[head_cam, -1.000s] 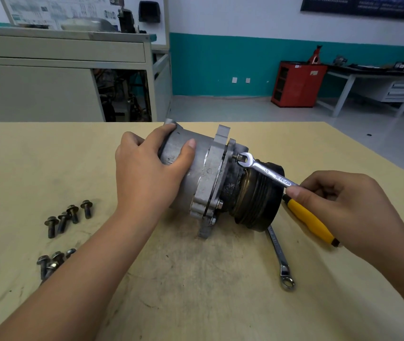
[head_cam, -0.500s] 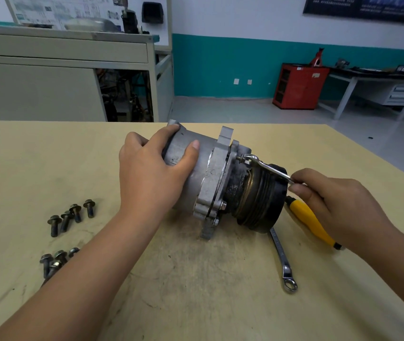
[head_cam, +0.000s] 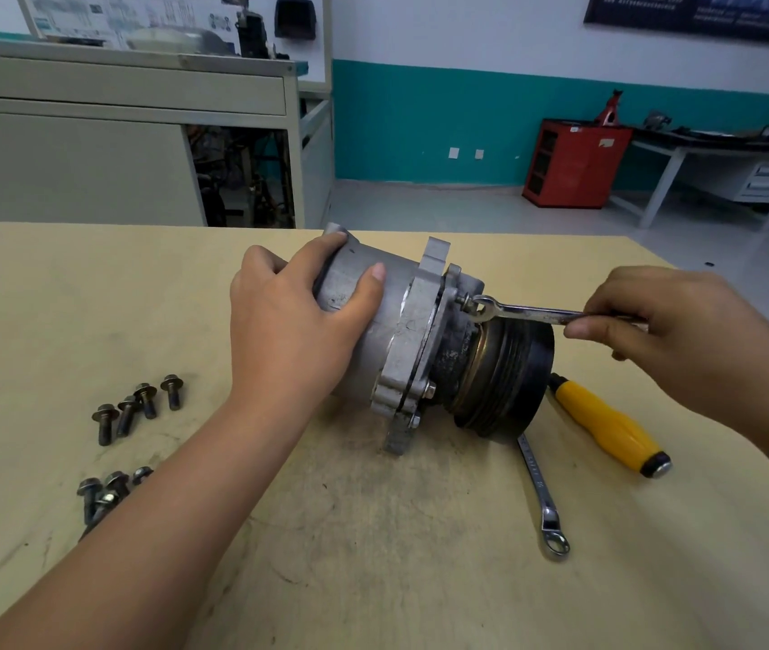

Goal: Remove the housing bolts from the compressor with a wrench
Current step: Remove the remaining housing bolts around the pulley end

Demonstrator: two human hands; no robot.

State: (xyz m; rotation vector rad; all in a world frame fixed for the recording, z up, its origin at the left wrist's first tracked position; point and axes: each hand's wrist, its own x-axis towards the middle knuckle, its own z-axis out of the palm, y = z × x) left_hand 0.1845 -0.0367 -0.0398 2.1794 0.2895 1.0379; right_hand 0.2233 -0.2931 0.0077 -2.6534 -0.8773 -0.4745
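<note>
My right hand [head_cam: 668,340] pinches the open-end wrench [head_cam: 528,312], its shaft running left to the housing bolt [head_cam: 464,300] atop the compressor [head_cam: 401,330] on the table [head_cam: 373,555]. My left hand [head_cam: 293,321] grips its left end.

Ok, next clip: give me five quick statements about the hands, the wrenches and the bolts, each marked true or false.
1. The left hand grips the compressor body. True.
2. The right hand holds a wrench with its open end on a bolt on the housing. True.
3. The right hand also holds the yellow-handled tool. False: it lies on the table.
4. The loose bolts lie right of the compressor. False: they lie to its left.
5. A second wrench lies on the table near the compressor. True.
</note>
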